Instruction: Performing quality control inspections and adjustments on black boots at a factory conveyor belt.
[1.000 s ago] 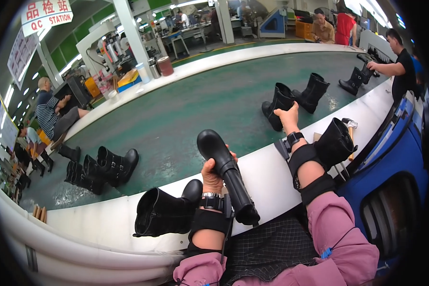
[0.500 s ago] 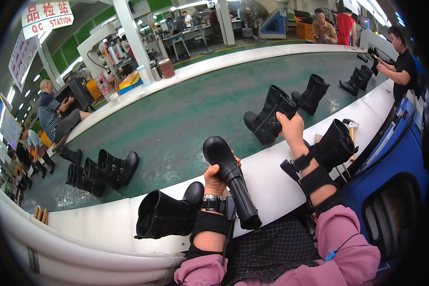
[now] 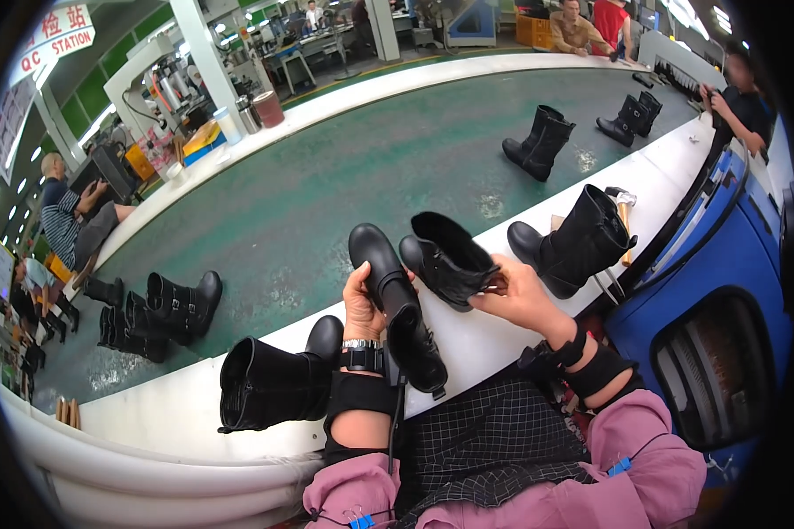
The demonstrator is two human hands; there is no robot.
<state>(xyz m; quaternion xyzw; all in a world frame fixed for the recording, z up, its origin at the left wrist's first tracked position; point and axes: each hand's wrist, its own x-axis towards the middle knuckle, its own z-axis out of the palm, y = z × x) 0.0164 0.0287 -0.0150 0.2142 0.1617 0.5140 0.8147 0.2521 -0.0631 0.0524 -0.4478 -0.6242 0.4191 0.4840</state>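
My left hand (image 3: pixel 362 300) is closed round a black boot (image 3: pixel 395 286), tilted so its rounded toe points away and its shaft opening faces me. Pinched at the shaft rim by my right hand (image 3: pixel 516 295) is another black boot (image 3: pixel 445 256), its opening turned toward me; the two boots are close side by side above the white ledge. On that ledge, left of my left wrist, lies a black boot (image 3: pixel 273 379) with its opening to the left. One more black boot (image 3: pixel 573 238) stands on the ledge beyond my right hand.
A green conveyor belt (image 3: pixel 282 238) runs across, with several boots (image 3: pixel 185 304) at left and others (image 3: pixel 538 141) at far right. The hammer (image 3: pixel 625 212) lies behind the right ledge boot. A blue machine (image 3: pixel 706 326) stands at my right. Several people sit or stand around the belt.
My right hand has brought its boot from over the belt toward me, beside the left-hand boot. That left-hand boot has turned, showing its shaft opening. The whole view has shifted slightly.
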